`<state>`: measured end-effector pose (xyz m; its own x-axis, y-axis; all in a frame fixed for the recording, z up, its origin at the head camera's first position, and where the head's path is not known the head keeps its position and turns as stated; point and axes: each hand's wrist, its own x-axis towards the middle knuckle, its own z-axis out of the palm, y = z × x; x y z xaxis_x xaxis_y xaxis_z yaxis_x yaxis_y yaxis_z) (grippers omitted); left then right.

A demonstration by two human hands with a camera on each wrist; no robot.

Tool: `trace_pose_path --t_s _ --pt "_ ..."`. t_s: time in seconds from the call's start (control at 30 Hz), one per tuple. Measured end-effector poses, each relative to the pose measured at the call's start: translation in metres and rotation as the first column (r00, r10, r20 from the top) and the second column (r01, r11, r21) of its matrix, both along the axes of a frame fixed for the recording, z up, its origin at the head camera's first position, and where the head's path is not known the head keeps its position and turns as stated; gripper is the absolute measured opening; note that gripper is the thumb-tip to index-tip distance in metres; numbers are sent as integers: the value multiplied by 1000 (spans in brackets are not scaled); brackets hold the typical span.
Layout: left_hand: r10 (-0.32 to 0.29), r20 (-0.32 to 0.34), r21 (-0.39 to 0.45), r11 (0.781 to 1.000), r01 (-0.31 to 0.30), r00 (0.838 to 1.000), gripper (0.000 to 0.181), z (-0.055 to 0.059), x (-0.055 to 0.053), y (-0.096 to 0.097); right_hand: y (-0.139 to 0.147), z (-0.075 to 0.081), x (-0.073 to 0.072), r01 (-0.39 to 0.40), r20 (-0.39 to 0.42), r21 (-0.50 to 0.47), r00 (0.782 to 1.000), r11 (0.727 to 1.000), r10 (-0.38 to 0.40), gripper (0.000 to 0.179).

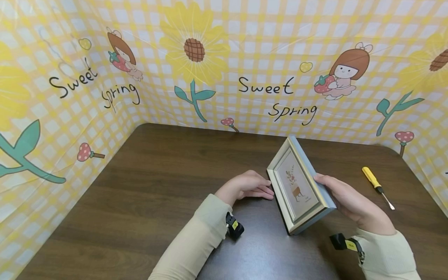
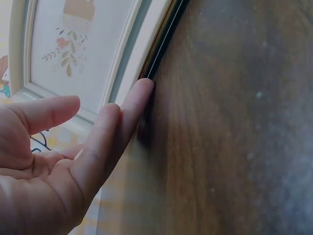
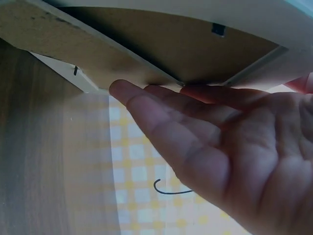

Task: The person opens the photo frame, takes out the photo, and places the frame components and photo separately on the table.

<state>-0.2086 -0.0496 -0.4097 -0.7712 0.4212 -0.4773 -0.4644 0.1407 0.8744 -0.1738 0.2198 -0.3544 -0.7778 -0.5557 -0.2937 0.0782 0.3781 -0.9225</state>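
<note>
A picture frame (image 1: 295,186) with a cream front and pale blue sides stands tilted on the table, its print of a deer-like figure with flowers facing left. My right hand (image 1: 353,202) holds it from the right, thumb on the side edge and fingers behind. In the right wrist view those fingers (image 3: 161,117) lie against the brown backing (image 3: 142,39), which has a small dark metal tab. My left hand (image 1: 250,186) is at the frame's lower left edge, fingers extended. The left wrist view shows a fingertip (image 2: 144,85) right at that bottom edge, thumb apart from the frame.
A screwdriver (image 1: 378,187) with a yellow and black handle lies on the table to the right, beyond the right hand. Dark wood tabletop (image 1: 140,202) extends to the left. Yellow checked cloth (image 1: 224,70) with printed flowers walls the table's back and sides.
</note>
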Motion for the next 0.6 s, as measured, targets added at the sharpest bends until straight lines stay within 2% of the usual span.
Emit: trace_pose_path --t_s 0.27,0.43,0.6 --pt "0 22 -27 1000 1 1000 29 0 -5 8 5 -2 3 69 10 36 998 997 -70 66" --pt "-12 30 -43 999 13 999 25 0 -7 14 10 -5 3 92 26 10 995 996 -92 67" --pt "-43 10 -116 992 44 999 25 5 -7 17 14 -11 3 101 31 -65 995 993 -99 60"
